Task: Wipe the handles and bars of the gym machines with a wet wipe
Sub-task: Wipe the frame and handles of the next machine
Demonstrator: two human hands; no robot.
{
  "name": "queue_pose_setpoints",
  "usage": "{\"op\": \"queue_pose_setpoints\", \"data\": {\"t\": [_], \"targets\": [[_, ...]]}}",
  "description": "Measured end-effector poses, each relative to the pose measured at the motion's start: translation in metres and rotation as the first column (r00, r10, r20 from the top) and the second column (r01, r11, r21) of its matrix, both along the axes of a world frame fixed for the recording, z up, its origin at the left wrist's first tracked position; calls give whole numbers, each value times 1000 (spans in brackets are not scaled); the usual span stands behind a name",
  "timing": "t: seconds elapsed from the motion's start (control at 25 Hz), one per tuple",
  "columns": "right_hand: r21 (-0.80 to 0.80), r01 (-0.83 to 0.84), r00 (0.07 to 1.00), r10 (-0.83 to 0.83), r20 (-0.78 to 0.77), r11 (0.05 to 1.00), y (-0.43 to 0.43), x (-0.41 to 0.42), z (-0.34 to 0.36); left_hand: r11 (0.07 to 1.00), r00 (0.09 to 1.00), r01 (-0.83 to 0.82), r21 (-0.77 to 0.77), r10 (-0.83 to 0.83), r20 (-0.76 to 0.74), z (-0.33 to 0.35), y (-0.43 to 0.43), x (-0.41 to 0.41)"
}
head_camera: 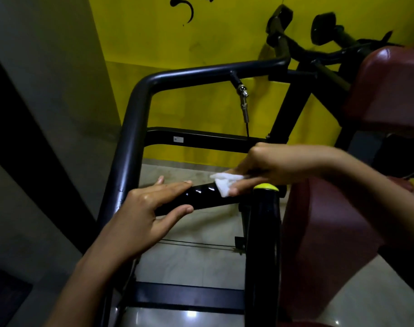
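A glossy black handle (203, 197) of the gym machine runs across the middle of the view and looks wet. My left hand (151, 208) rests on its left end, fingers straight along the top and the thumb underneath. My right hand (269, 166) holds a crumpled white wet wipe (224, 182) and presses it onto the right part of the handle. A thick black upright bar with a yellow cap (266, 187) stands just right of the wipe.
A curved black frame tube (135, 109) rises on the left and bends across the top. A steel cable fitting (243, 97) hangs from it. Maroon pads (387, 90) fill the right side. A yellow wall (201, 43) stands behind, with tiled floor (201, 263) below.
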State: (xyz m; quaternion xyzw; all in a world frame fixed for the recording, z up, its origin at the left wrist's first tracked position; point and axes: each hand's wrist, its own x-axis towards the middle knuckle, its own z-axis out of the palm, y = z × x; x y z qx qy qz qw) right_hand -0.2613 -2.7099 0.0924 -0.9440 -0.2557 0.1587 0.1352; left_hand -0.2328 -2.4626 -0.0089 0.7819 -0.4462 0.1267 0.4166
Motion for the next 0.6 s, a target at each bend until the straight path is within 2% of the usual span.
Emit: {"op": "queue_pose_setpoints", "data": {"t": [0.08, 0.24, 0.4, 0.6], "targets": [[-41, 84, 994, -87, -71, 996, 5, 2, 3, 1000, 1000, 1, 3, -1, 4, -1, 0, 0], [-44, 63, 947, -74, -313, 997, -15, -6, 32, 1000, 1000, 0, 6, 0, 19, -3, 0, 1], [-110, -65, 971, 37, -237, 992, 18, 15, 7, 1000, 1000, -2, -18, 2, 19, -3, 0, 2], [32, -133, 956, 137, -258, 991, 4, 15, 16, 994, 993, -99, -50, 102, 54, -4, 5, 0]]}}
